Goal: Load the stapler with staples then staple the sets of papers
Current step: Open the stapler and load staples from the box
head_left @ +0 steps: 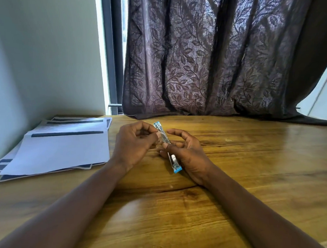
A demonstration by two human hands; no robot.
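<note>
Two hands over the table [255, 166]: right hand [188, 153] grips the stapler [174, 163], left hand [133, 144] pinches its far end.

A glossy brown wooden surface [255, 166] with dark grain lines is seen across the lower half of the frame. A fanned stack of white printed paper sheets with dark header bars [61, 148] is laid flat on it at the left, beside the wall. The hem of a dark purple leaf-patterned curtain [310, 121] is draped onto its far edge at the upper right.
</note>
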